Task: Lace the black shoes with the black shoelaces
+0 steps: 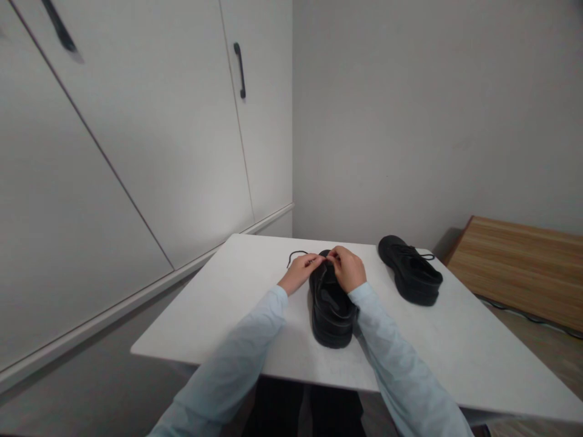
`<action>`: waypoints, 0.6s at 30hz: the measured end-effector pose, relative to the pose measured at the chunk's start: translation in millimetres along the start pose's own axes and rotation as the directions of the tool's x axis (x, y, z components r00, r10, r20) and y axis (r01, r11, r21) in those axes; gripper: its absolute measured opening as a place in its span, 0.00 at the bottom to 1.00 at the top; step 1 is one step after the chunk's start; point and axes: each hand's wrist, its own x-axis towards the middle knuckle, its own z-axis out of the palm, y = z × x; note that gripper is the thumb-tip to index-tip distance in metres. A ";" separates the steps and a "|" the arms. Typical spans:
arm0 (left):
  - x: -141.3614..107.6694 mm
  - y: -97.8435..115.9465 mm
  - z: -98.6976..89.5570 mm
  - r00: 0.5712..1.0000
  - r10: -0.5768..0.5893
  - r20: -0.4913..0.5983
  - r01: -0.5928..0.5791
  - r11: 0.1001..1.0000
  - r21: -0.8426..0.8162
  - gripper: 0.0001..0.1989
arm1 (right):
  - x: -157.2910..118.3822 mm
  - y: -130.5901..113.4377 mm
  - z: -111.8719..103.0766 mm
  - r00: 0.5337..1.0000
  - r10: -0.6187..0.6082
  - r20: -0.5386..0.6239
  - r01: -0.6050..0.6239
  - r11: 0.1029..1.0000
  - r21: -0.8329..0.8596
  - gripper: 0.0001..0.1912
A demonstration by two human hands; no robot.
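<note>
Near edge: dark trouser legs (pixel 279 406) show below the tabletop (pixel 218 315); pale-blue sleeves (pixel 246 340) reach in over it. Mid-table: black shoe (pixel 334 321), upright, heel twd wearer, toe away. L hand (pixel 299 272) and R hand (pixel 348 269) meet over its front, fingertips pinched narrow and nearly touching, prob. on the lace (pixel 291 255), tho' detail is too small to be sure; one end curves out beyond L hand onto the table. Step in hand: appar. lace work at the throat of the shoe. Next move calls for fine, even fingertip tension w/o tipping the shoe. Farther R: second shoe (pixel 416 279), upright, laced, w/ a loop standing out at its side. Surface: white, smooth, matte. Beyond: wood-grain panel (pixel 523 267) at R, white cupboard doors (pixel 182 152) w/ dark handles (pixel 243 70) at L, plain grey wall (pixel 387 121) behind.
</note>
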 end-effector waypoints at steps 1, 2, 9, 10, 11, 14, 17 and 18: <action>1.1 -0.6 0.2 1.000 0.000 -0.002 0.000 1.000 0.005 0.20 | 0.1 0.8 0.9 1.000 -0.004 -0.006 0.004 1.000 0.015 0.06; 2.4 -1.4 0.5 1.000 0.000 -0.003 0.000 1.000 0.002 0.19 | 0.2 1.5 1.8 1.000 -0.006 -0.011 0.006 1.000 0.026 0.06; 15.4 -0.5 -2.4 0.996 0.009 0.083 -0.008 1.000 -0.013 0.16 | 1.5 6.6 5.9 0.999 0.048 -0.002 -0.046 0.968 0.246 0.07; 17.4 1.6 -3.7 0.995 0.006 0.103 -0.006 1.000 0.003 0.15 | 2.2 8.1 6.0 0.997 0.073 0.012 -0.073 0.950 0.304 0.07; 19.3 4.1 -5.1 0.992 0.005 0.125 -0.007 1.000 0.020 0.15 | 3.1 10.2 5.8 0.995 0.100 0.028 -0.103 0.925 0.367 0.08; 23.6 12.1 -8.7 0.987 0.010 0.161 -0.022 0.997 0.074 0.14 | 6.6 21.4 4.1 0.981 0.186 0.061 -0.189 0.818 0.543 0.12; 25.6 18.7 -10.8 0.989 0.010 0.151 -0.029 0.991 0.128 0.14 | 9.5 36.9 1.2 0.938 0.345 0.047 -0.301 0.739 0.603 0.13; 26.1 20.4 -11.4 0.990 0.004 0.142 -0.024 0.990 0.139 0.14 | 9.9 41.6 0.2 0.916 0.397 0.061 -0.355 0.727 0.587 0.12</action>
